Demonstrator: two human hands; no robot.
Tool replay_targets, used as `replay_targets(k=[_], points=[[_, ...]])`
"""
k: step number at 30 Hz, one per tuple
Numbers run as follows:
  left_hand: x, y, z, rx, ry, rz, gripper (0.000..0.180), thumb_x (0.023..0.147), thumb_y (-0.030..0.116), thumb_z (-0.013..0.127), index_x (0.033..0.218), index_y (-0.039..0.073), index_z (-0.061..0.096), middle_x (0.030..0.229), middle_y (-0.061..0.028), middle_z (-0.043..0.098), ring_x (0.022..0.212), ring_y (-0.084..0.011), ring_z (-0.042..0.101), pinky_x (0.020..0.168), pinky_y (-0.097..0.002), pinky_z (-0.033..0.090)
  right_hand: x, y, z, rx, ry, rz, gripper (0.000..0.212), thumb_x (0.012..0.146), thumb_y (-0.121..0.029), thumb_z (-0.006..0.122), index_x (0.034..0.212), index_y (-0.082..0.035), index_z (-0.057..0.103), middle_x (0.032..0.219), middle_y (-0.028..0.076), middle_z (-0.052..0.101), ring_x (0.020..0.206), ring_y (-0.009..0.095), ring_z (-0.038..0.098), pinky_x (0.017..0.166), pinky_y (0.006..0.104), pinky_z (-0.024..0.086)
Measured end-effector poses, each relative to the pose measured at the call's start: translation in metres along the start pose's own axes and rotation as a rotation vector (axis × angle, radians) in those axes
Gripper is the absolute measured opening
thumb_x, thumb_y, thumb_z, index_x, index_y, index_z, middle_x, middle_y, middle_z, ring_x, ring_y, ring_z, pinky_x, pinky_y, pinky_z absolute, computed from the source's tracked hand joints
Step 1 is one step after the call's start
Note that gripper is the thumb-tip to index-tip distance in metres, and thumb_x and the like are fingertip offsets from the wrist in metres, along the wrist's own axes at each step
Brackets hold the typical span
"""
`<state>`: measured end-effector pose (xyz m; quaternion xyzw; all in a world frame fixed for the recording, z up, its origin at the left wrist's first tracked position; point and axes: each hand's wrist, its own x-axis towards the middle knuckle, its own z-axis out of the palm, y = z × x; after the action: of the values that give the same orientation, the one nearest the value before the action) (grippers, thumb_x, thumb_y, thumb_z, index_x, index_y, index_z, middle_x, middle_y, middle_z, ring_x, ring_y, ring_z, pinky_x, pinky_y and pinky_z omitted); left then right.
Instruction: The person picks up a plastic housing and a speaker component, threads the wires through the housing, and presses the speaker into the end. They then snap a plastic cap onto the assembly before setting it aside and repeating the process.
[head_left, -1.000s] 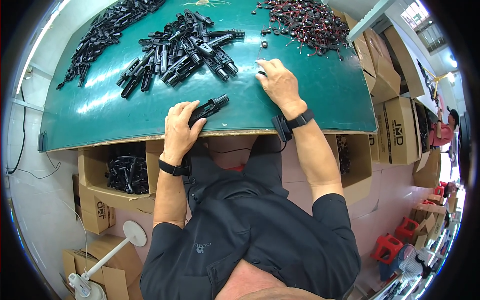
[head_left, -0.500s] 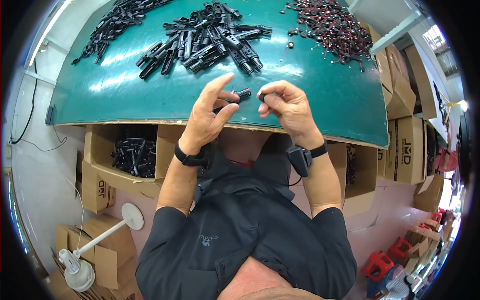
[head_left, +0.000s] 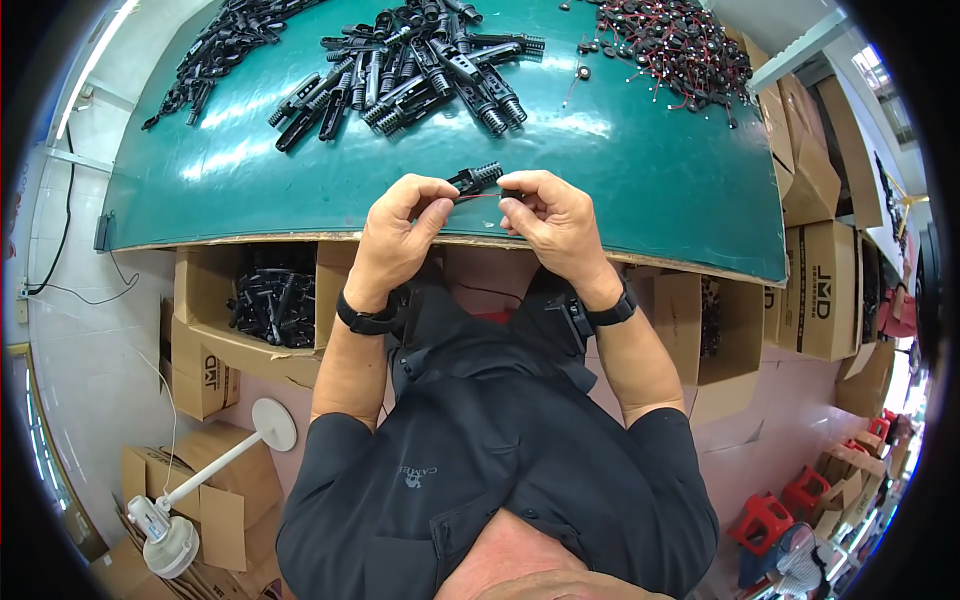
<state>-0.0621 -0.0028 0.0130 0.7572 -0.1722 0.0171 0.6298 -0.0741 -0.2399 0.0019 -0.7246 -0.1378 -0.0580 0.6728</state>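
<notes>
Just past the near edge of the green tabletop (head_left: pixel 640 180), both of my hands face each other. My right hand (head_left: pixel 558 222) pinches a small black round part (head_left: pixel 511 193). A thin red wire (head_left: pixel 478 197) stretches from that part to my left hand (head_left: pixel 400 230), whose thumb and fingertips close on its end. Right behind the wire lies a black plastic housing with a ribbed end (head_left: pixel 480 178), partly covered by my left fingers. I cannot tell whether the left hand touches the housing.
Similar black housings are heaped (head_left: pixel 400 85) at the far middle, slimmer black parts (head_left: pixel 215 60) at far left. Round parts with red wires form a pile (head_left: pixel 675 50) at far right. Below the table edge stand open cardboard boxes (head_left: pixel 190 290); a white fan (head_left: pixel 165 545) is at lower left.
My left hand has gone from spread fingers over the housing to a pinch on the wire. My right hand has shifted slightly left, still holding the round part. The housing shows more fully.
</notes>
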Motion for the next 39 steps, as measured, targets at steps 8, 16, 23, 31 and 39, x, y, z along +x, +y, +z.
replay_targets(k=[8, 16, 23, 31, 39], points=[[-0.002, 0.012, -0.007, 0.231, -0.11, 0.005, 0.012, 0.097, -0.004, 0.071, 0.108, 0.001, 0.073, 0.096, -0.0075, 0.07, 0.083, -0.0169, 0.07, 0.072, -0.0302, 0.055, -0.004, 0.001, -0.006, 0.058, -0.091, 0.121, 0.025, 0.098, 0.003, 0.074, 0.122, -0.002, 0.071, 0.091, 0.001, 0.069, 0.073, 0.006, 0.068, 0.063, 0.0219, 0.058], [-0.004, 0.017, -0.011, 0.454, -0.186, 0.22, 0.013, 0.093, -0.004, 0.072, 0.104, 0.002, 0.074, 0.095, -0.0115, 0.071, 0.083, -0.0267, 0.07, 0.074, -0.0343, 0.056, -0.004, 0.0, -0.013, -0.236, -0.117, -0.091, 0.026, 0.091, 0.003, 0.079, 0.116, -0.002, 0.072, 0.098, 0.003, 0.07, 0.077, 0.008, 0.067, 0.068, 0.0254, 0.055], [0.0, 0.019, -0.018, 0.525, -0.408, 0.164, 0.011, 0.094, 0.0, 0.072, 0.105, 0.003, 0.073, 0.098, -0.0138, 0.072, 0.086, -0.0354, 0.071, 0.076, -0.0395, 0.059, -0.002, 0.0, -0.022, -0.312, -0.17, -0.196, 0.026, 0.089, 0.002, 0.081, 0.113, -0.003, 0.072, 0.106, 0.005, 0.072, 0.081, 0.012, 0.066, 0.072, 0.0278, 0.055], [0.011, 0.015, -0.014, 0.482, -0.189, 0.174, 0.024, 0.091, 0.005, 0.078, 0.115, 0.003, 0.074, 0.111, -0.0149, 0.074, 0.1, -0.0321, 0.072, 0.085, -0.0386, 0.058, -0.003, 0.004, -0.029, -0.259, -0.036, -0.064, 0.026, 0.09, -0.002, 0.082, 0.115, -0.003, 0.073, 0.101, 0.004, 0.073, 0.079, 0.01, 0.065, 0.072, 0.0264, 0.055], [0.015, -0.013, -0.018, 0.893, -0.132, 0.136, 0.04, 0.086, 0.011, 0.083, 0.123, 0.002, 0.072, 0.119, -0.0165, 0.07, 0.116, -0.0361, 0.065, 0.099, -0.043, 0.052, -0.001, 0.025, -0.048, -0.265, 0.202, 0.083, 0.026, 0.093, -0.007, 0.083, 0.117, -0.002, 0.074, 0.099, 0.001, 0.075, 0.079, 0.006, 0.066, 0.072, 0.0239, 0.055]])
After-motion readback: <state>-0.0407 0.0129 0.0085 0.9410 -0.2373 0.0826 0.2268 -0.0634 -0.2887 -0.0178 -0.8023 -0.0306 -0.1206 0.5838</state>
